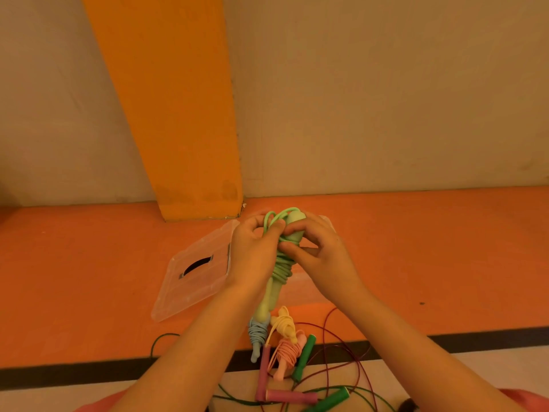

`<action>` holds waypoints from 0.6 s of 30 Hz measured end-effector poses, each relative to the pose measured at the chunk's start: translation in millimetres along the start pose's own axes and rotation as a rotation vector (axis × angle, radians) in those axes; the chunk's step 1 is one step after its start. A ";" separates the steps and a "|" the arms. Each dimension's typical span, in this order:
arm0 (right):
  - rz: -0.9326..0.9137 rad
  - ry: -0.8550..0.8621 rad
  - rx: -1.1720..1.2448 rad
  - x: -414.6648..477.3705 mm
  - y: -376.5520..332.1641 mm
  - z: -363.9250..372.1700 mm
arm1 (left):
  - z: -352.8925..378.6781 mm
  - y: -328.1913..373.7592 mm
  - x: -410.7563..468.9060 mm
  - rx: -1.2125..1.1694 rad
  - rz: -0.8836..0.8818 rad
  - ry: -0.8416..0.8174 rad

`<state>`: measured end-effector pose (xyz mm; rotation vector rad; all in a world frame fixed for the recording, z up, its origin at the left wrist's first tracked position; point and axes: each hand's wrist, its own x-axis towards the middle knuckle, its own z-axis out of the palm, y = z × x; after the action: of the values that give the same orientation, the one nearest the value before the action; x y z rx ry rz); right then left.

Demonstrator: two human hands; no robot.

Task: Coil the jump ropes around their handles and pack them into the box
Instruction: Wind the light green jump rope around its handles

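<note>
Nearest the camera, two dark green cylindrical handles and two pink handles are lying on the floor, with a thin dark red cord and a dark green cord trailing from them in loose loops. Just beyond, three coiled bundles are lying together: a blue bundle, a yellow bundle and a salmon bundle, each with a smooth rubbery cord wound round rounded handles. Above these, the light green jump rope is being held upright in the air over the box, its cord wrapped in tight turns round its two matt, bulbous handles. The left hand is gripping the bundle, its fingers curling round a free loop at the top. The right hand is pinching the upper handle between thumb and bent fingers. The clear plastic box is sitting behind the hands, mostly hidden. One translucent square lid with a dark slot is lying flat beside it on the orange floor, near an orange pillar.
</note>
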<state>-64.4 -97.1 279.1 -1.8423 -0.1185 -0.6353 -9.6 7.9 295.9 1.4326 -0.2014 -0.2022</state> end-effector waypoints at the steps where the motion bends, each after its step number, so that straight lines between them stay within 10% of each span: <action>1: 0.003 0.004 0.008 0.1 0.3 1.5 | 0.2 -1.4 1.2 0.038 0.037 0.032; 18: -0.026 0.075 0.048 -0.3 -3.8 4.2 | -1.2 2.2 -5.7 0.113 0.247 0.058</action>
<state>-64.5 -91.9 281.2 -1.7708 -0.1073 -0.7129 -14.7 10.8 297.8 1.5087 -0.3436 0.0540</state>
